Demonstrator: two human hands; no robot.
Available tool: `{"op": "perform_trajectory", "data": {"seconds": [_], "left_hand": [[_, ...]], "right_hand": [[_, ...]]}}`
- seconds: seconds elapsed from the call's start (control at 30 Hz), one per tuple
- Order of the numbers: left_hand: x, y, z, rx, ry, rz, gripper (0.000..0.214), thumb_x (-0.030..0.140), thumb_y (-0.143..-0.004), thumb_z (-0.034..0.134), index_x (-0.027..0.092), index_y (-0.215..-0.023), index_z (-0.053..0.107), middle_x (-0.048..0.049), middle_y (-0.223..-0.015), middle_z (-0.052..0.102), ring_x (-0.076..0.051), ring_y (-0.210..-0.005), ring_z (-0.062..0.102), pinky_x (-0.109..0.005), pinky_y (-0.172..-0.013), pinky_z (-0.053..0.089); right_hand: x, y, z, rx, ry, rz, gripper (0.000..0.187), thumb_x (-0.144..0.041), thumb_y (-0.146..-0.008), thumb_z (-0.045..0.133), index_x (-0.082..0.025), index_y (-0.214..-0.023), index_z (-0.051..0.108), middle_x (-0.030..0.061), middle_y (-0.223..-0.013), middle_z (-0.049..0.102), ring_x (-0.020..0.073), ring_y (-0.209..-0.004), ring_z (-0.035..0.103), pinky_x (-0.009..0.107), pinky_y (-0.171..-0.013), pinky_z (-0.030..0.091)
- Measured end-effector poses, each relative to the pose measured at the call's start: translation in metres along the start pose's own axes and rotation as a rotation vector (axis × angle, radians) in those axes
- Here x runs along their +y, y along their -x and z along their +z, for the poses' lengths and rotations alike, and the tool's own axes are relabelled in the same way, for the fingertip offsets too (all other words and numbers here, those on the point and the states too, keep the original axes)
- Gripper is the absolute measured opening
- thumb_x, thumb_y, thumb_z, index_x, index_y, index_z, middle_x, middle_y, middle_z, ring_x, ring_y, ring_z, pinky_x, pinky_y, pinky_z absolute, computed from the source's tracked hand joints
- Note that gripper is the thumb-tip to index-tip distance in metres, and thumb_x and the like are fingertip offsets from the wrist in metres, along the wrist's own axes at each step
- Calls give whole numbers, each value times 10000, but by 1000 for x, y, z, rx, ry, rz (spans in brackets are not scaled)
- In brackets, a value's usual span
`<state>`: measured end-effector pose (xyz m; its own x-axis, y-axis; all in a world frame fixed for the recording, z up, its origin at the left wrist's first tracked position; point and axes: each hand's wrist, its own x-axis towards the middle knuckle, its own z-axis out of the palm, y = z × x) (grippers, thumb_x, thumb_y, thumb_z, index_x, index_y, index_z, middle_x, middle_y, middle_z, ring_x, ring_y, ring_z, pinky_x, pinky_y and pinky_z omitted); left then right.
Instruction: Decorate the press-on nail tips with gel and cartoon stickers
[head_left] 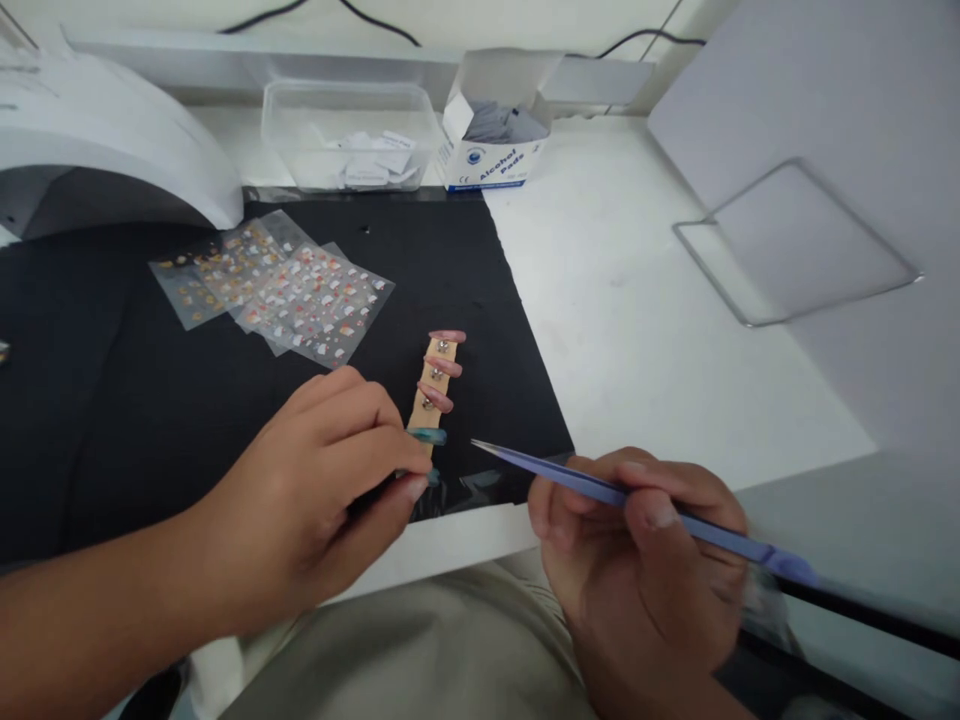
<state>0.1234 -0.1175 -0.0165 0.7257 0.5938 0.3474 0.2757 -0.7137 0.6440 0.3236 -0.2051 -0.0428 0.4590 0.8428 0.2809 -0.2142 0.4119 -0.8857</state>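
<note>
My left hand [330, 480] is closed, thumb and fingers pinching the near end of a wooden strip [420, 408]. Several false nails stand across the strip: pink ones [442, 367] toward the far end and a teal one [429, 436] just past my fingertips. More teal shows by my thumb, mostly hidden. Small metallic pieces sit on the strip by the pink nails. In my right hand [645, 560] is a pair of purple tweezers [592, 487], gripped between thumb and fingers. Their pale tips point left, apart from the teal nail.
Clear sticker sheets [300, 290] overlap on the black mat [465, 250]. Behind stand a clear plastic box [289, 150] with white packets and an open alcohol pads box [487, 165]. A white curved device [112, 120] is back left; a wire frame [750, 322] rests at right.
</note>
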Motion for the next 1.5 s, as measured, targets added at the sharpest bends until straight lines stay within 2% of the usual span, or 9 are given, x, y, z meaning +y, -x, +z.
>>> {"op": "perform_trajectory", "data": {"seconds": [0.2, 0.43, 0.77, 0.97, 1.13, 1.37, 1.5], "left_hand": [[-1, 0, 6, -26, -35, -28, 119, 91, -920, 591, 187, -944, 655, -14, -831, 603, -169, -787, 513, -342, -725, 408], [3, 3, -4, 51, -38, 13, 216, 65, -898, 562, 205, -1046, 634, 1, -822, 550, -160, -754, 512, -338, -700, 403], [1, 1, -8, 57, -48, 17, 156, 24, -874, 547, 173, -899, 588, 6, -795, 538, -147, -758, 499, -331, -703, 401], [-1, 3, -7, 21, -42, 53, 181, 5, -869, 552, 174, -906, 605, 5, -802, 534, -140, -742, 494, -326, -689, 394], [-2, 4, -7, -7, -12, 119, 237, 2, -864, 535, 172, -991, 641, -9, -810, 515, -150, -749, 483, -333, -674, 386], [-1, 4, -7, -71, -9, 85, 219, 35, -876, 539, 196, -1001, 619, -15, -834, 490, -173, -776, 462, -351, -689, 382], [-1, 4, -7, -25, -1, 97, 246, 33, -862, 545, 193, -1038, 608, -20, -861, 496, -178, -799, 475, -355, -713, 394]], "right_hand": [[2, 1, -2, -17, -11, -19, 213, -152, -941, 571, -232, -1015, 754, 9, -705, 666, 128, -499, 605, 300, -439, 515], [1, 3, 0, 15, -12, -1, 205, -166, -937, 591, -249, -1001, 766, 17, -712, 643, 137, -505, 608, 313, -422, 514], [-3, 3, -1, -35, -7, 80, 171, -211, -931, 628, -265, -995, 777, 1, -682, 644, 135, -527, 614, 282, -459, 488], [-1, 2, -2, -31, 4, 84, 179, -212, -933, 619, -274, -980, 780, 0, -681, 647, 134, -524, 613, 281, -458, 500], [-2, 2, -2, -28, -2, 73, 194, -202, -930, 613, -283, -985, 780, -2, -675, 646, 140, -515, 617, 292, -453, 508], [-1, 1, 1, 3, -16, 69, 174, -200, -916, 635, -276, -953, 787, -1, -657, 652, 135, -487, 607, 287, -435, 504], [0, 1, 1, 8, -35, 71, 164, -191, -901, 653, -264, -951, 791, 1, -665, 656, 133, -490, 617, 283, -441, 508]]}}
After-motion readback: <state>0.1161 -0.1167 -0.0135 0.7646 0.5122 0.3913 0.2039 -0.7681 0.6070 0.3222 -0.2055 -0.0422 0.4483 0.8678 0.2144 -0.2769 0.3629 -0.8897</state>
